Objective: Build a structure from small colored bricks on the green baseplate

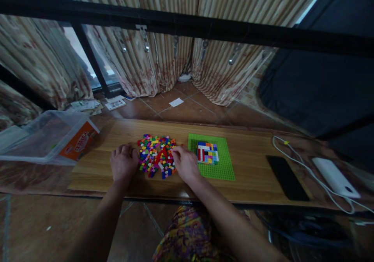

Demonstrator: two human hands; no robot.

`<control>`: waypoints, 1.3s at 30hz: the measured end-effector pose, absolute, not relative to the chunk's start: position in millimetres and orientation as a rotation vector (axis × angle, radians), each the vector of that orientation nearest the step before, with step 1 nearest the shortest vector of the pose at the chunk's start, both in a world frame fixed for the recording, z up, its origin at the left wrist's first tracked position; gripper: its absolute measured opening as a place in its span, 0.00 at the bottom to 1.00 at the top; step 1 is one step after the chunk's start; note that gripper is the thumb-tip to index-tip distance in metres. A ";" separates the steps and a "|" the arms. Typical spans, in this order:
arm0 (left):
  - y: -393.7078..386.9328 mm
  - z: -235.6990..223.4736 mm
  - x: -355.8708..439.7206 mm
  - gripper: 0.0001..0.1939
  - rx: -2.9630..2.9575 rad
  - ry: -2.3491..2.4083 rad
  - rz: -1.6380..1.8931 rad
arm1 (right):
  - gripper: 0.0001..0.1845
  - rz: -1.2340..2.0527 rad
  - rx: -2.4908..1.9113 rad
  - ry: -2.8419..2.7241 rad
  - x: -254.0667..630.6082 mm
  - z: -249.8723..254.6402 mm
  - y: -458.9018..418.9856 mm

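Note:
A loose pile of small coloured toy building bricks (152,153) is spread on the wooden board between my two hands. My left hand (124,162) rests at the pile's left edge, fingers curled, with no brick showing in it. At the right edge of the pile, my right hand (185,162) has its thumb and fingertips pinched together; whatever they hold, if anything, is too small to make out. Just right of that hand lies a green studded baseplate (224,164). A block of built-up bricks in several colours (208,153) sits on it, with white, red, blue and orange parts.
A clear plastic tub (37,137) with an orange label stands at the left end of the wooden board (248,153). To the right lie a black phone (288,177), a white power bank (336,177) and a white cable (314,172). A dark metal bar (187,22) crosses beyond the board.

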State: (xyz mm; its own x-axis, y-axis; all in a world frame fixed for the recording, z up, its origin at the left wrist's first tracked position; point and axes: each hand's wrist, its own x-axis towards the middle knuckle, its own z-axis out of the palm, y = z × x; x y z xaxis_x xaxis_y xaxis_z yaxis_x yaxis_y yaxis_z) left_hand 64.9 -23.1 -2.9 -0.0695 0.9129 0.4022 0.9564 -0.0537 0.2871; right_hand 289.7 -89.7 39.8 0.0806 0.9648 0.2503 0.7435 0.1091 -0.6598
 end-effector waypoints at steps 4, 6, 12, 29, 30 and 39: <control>-23.0 -3.2 65.1 0.17 -2.075 -2.095 -0.765 | 0.08 0.595 -1.515 -1.533 311.1 46.8 -121.1; -22.9 -3.1 65.1 0.17 -2.071 -2.100 -0.762 | 0.08 0.601 -1.531 -1.461 329.2 44.4 -136.8; -22.7 -3.1 64.8 0.17 -2.080 -2.103 -0.752 | 0.12 0.454 -1.677 -1.410 388.7 35.6 -164.3; -23.7 -3.1 65.7 0.16 -2.078 -2.150 -0.791 | 0.16 0.085 -1.807 -1.753 405.0 29.4 -145.4; -23.9 -2.7 65.9 0.16 -2.080 -2.151 -0.789 | 0.15 0.079 -1.809 -1.753 405.1 29.6 -144.8; -24.5 -0.8 66.8 0.16 -2.086 -2.154 -0.777 | 0.11 0.130 -1.806 -1.641 407.9 27.8 -145.5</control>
